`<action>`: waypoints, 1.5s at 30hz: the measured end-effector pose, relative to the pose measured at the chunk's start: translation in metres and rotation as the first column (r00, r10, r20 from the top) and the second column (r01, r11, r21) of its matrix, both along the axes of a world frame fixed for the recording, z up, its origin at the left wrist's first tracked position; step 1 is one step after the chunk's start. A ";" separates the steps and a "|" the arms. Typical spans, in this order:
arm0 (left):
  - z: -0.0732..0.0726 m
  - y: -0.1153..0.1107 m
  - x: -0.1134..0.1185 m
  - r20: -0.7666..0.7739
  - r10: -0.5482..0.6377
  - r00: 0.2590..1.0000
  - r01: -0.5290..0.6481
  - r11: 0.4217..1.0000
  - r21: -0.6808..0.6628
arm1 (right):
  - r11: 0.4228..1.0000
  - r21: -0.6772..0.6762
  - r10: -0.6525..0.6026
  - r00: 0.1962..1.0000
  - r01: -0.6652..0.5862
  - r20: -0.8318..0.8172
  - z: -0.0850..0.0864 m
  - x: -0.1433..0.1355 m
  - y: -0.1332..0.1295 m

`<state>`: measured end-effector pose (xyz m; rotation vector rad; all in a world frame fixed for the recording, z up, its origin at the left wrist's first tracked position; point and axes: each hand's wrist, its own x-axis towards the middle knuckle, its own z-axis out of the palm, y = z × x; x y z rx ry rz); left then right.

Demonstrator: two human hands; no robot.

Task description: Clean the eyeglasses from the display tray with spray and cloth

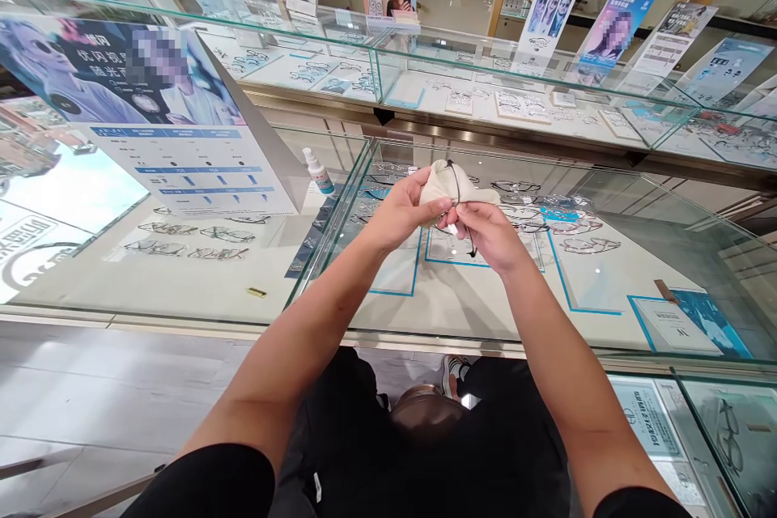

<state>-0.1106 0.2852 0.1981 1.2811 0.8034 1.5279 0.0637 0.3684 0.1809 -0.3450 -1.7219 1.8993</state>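
Above the glass counter, my left hand (401, 210) is closed round the left side of a small cream cloth pouch (447, 180). A thin black cord (456, 184) loops over the pouch, and its end hangs below my hands. My right hand (489, 233) pinches at the pouch's lower right edge, close to the left thumb. A small white bit shows beneath the fingers; what it is cannot be made out. Beneath the hands, eyeglasses (515, 187) lie in rows inside the glass case.
A large folded sign (194, 146) stands on the counter at the left, beside a small spray bottle (318, 171). The glass counter's front edge (425, 340) runs before my lap. Further back, a second glass case (437, 57) holds glasses and several upright cards.
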 end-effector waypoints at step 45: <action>-0.018 0.006 0.008 0.067 0.085 0.994 -0.066 0.965 -0.252 | 0.905 0.108 -0.387 0.902 0.411 -0.191 0.009 0.010 0.016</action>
